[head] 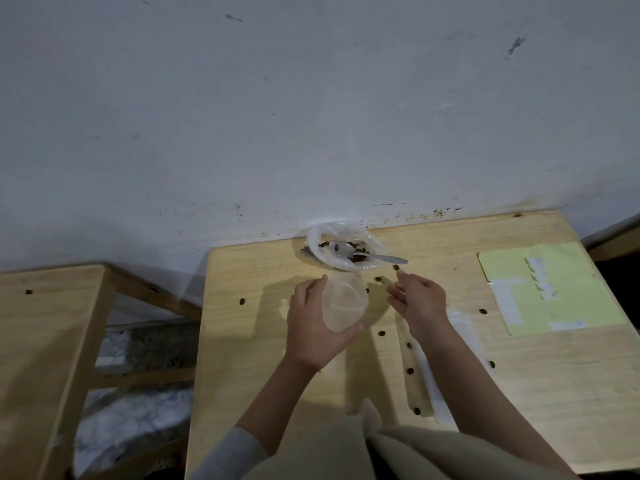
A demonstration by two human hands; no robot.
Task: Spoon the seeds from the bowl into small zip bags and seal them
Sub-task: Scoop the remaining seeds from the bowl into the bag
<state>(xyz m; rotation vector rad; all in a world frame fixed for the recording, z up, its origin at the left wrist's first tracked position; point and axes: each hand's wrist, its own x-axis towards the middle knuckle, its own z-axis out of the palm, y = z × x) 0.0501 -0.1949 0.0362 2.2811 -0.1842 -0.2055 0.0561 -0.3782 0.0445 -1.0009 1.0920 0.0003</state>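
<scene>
At a pale wooden table pushed against a scuffed white wall, a person works at bagging seeds, seen from a camera worn on the head. A second wooden frame stands apart to the left, and a yellow sheet bearing white labels lies at the table's right side.

At the far edge of the table, touching the wall line, sits the bowl, lined or wrapped in thin clear plastic, with dark seeds still in it and a metal spoon resting across its rim, handle pointing right. Nobody holds the spoon.

The left hand grips a small clear zip bag just in front of the bowl, thumb and fingers curled round its sides, the mouth of the bag turned toward the bowl. The bag looks empty, though the plastic is too hazy to be sure. The right hand hovers just beside the bag with fingers loosely spread and holding nothing, its fingertips close to a stray seed lying on the table; several other seeds are scattered along the near right.

The step in hand appears to be readying a bag for filling. The next move most likely calls for the right hand to take up the spoon by its handle while the left keeps the bag's mouth wide and near the rim, so fewer seeds escape.
</scene>
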